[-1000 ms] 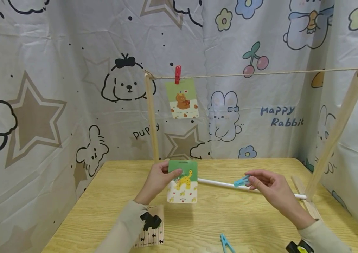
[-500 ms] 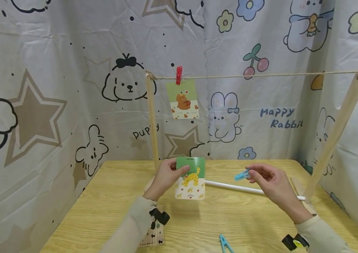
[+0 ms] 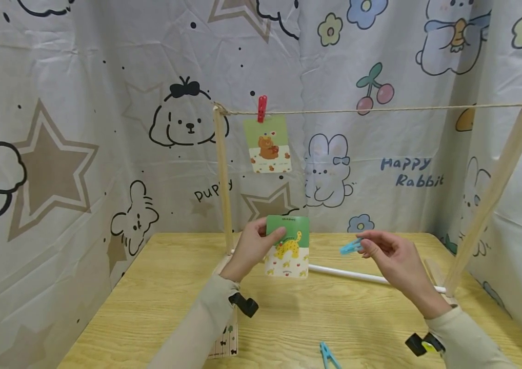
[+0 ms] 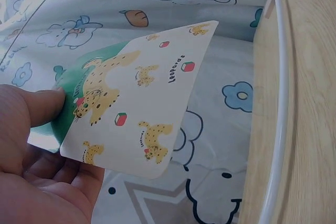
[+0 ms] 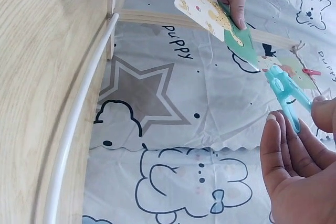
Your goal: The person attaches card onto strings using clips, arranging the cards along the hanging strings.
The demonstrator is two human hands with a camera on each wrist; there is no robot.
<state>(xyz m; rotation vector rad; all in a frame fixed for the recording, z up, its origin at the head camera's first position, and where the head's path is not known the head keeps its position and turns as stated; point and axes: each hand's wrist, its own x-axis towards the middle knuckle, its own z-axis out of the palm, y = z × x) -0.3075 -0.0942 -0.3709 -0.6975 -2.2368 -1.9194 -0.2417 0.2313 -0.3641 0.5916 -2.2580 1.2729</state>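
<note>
While held above the table (image 3: 159, 302) by the left hand (image 3: 253, 248), with thumb on the front face and fingers behind, the card (image 3: 287, 246) hangs upright and free, picture side toward the person. Pinched only at the upper left edge, so that the top edge to the right of the grip stays bare, probably to leave room for a peg. Off to the right of that grip, well apart from the card, the blue peg (image 3: 350, 248) pinched at its tail between thumb and fingertips of the right hand (image 3: 392, 261), its nose pointing left toward the card. Whether the peg mouth is squeezed apart, not clear from the wrist view. Above both grips, a string (image 3: 381, 108) stretched between two wooden posts, already carrying another card (image 3: 267, 143) under a red peg (image 3: 261, 108). Below the right hand, a white rod (image 3: 353, 274) lying on the table; nearer the person, a spare blue peg (image 3: 329, 355) flat on the wood. Under the left forearm, a striped card (image 3: 223, 344) lying flat.
</note>
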